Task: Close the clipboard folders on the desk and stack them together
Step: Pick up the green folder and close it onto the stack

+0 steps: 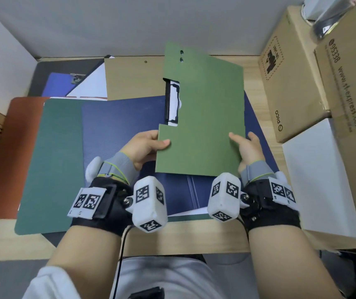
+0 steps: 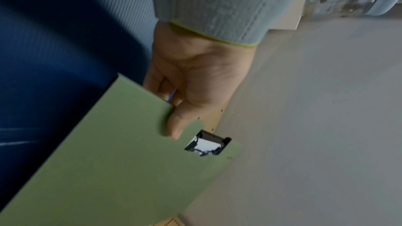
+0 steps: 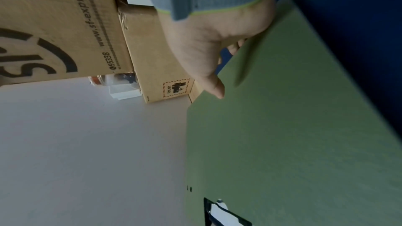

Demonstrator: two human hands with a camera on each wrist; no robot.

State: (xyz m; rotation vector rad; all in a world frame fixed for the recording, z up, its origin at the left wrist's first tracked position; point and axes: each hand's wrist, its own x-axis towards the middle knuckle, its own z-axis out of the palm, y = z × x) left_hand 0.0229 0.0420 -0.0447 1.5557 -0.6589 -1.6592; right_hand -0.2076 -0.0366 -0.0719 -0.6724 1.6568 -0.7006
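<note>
The light green clipboard folder (image 1: 203,117) is closed and held up off the table (image 1: 194,236), tilted, above a dark blue folder (image 1: 121,121) that lies open and flat below it. A notch cut in its cover shows the black clip (image 1: 172,102) over white paper. Two small holes sit near its far corner.

The left hand (image 1: 145,147) pinches the folder's near left edge — thumb lying on the cover, fingers curled beneath. The right hand (image 1: 248,147) grips the near right edge the same way, thumb on top and the other fingers wrapped behind. Both wrists wear black straps with white marker cubes.

Left of the blue folder a dark green folder (image 1: 52,160) lies flat, overlapping an orange-brown one (image 1: 2,152). Further back lie a tan folder (image 1: 134,78) and another blue clipboard (image 1: 60,85) holding white paper. Cardboard boxes (image 1: 291,87) stand stacked along the table's right side.
</note>
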